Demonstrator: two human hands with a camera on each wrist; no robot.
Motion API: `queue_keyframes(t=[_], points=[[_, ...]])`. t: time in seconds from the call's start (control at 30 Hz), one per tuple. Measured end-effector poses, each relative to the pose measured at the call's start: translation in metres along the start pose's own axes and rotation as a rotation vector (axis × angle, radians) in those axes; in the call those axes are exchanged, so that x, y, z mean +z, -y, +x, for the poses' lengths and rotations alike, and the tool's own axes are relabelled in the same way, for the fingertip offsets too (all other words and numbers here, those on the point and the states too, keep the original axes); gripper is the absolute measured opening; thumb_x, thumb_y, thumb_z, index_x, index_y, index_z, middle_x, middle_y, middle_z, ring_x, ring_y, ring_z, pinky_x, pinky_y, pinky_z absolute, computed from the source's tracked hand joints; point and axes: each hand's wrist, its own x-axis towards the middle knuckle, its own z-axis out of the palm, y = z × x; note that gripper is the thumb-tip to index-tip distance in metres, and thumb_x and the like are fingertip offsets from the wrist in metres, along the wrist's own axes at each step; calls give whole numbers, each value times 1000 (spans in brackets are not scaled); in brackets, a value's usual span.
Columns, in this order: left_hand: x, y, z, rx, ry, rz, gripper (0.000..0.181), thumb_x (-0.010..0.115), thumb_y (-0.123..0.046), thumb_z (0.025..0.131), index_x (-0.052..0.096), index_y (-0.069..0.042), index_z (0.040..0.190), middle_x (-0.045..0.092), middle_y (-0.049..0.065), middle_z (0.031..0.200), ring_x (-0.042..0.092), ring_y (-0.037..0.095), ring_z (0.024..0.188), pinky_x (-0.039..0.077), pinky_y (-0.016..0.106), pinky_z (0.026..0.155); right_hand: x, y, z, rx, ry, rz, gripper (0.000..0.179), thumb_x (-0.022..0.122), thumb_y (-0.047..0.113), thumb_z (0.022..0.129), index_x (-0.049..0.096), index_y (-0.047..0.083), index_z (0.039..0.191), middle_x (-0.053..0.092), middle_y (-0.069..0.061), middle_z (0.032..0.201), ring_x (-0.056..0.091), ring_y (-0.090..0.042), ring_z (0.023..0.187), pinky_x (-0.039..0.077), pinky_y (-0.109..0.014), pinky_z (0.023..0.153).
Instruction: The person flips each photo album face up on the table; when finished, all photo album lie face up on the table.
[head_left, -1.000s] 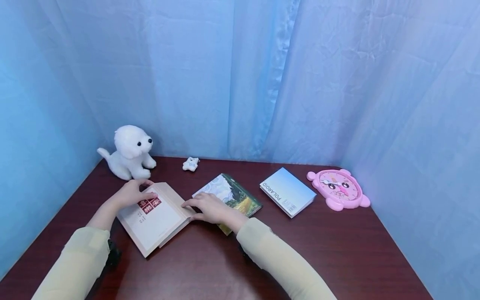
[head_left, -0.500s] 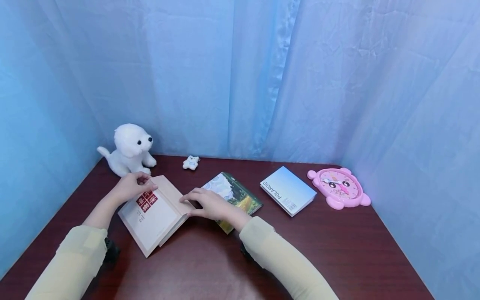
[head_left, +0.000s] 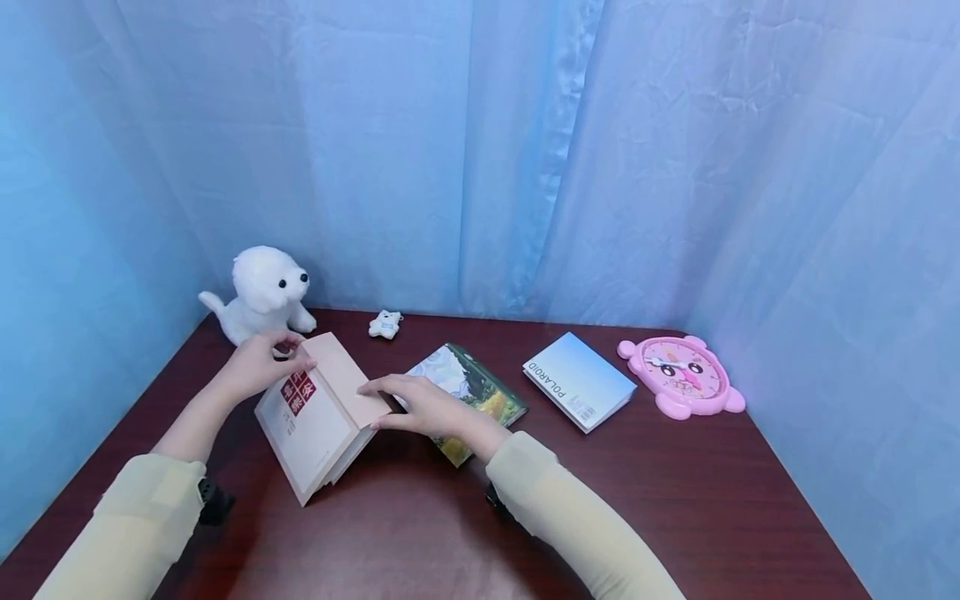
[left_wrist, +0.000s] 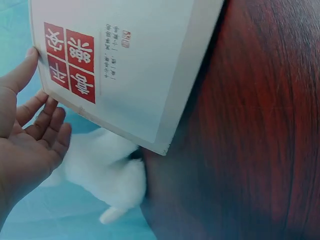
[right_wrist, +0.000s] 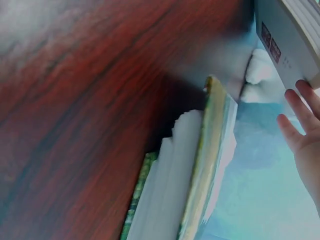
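A cream hardcover book (head_left: 313, 437) with a red square block of characters on its cover is tilted, its spine side raised. My left hand (head_left: 262, 364) pinches its far edge, the thumb on the cover. In the left wrist view the left hand (left_wrist: 32, 130) has its fingers behind that edge. At the spine, my right hand (head_left: 423, 406) grips the book between thumb and fingers. Beneath the right forearm lies a book with a painted landscape cover (head_left: 480, 400); the right wrist view shows its page edges (right_wrist: 175, 170).
A white plush dog (head_left: 266, 287) sits behind the left hand. Near the back edge lies a small white bear trinket (head_left: 386, 324). To the right are a blue-white POLAROID album (head_left: 579, 379) and a pink clock (head_left: 681, 377). Blue curtains (head_left: 390, 150) surround the dark wooden table (head_left: 420, 533).
The cream book has tipped up further, its spine side rising and the spine showing more. Both hands keep hold of it. The other objects stay in place.
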Motion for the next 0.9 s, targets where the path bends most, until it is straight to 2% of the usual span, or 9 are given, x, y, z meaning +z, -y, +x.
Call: queue_keyframes(t=[0.2,0.4,0.6,0.7,0.9], points=[[-7,-10,-1,20,-51,-15,51,72,-33,84,58,5,116,62,19,97,58,29,88,50,36,69,-5,3,-2,-45,-8,29,49,66,30,89,53,17,134,54,2,135,48,-6,124,38,-18,102],[-16,-23,-1,50,-101,-18,48,74,-27,83,59,6,114,63,19,91,58,29,84,48,28,62,-10,3,-3,-98,-46,26,51,69,29,87,53,16,133,54,1,134,48,-7,123,38,-18,101],[-22,-34,-1,97,-127,-44,45,73,-23,84,58,6,116,64,21,94,60,35,91,50,30,66,-15,4,-4,-153,-99,25,51,70,27,86,53,14,133,54,0,133,49,-8,121,40,-19,100],[-25,-38,-2,91,-137,-55,47,72,-24,84,57,4,118,65,23,96,60,37,92,52,32,67,-19,6,-5,-157,-116,42,51,69,28,87,53,16,133,53,1,134,48,-7,122,40,-20,100],[-29,-41,-5,67,-130,-98,49,72,-26,84,55,1,121,65,22,102,63,36,93,50,17,64,-23,10,-6,-207,-171,115,49,73,22,84,56,14,129,54,-2,132,47,-7,124,40,-21,101]])
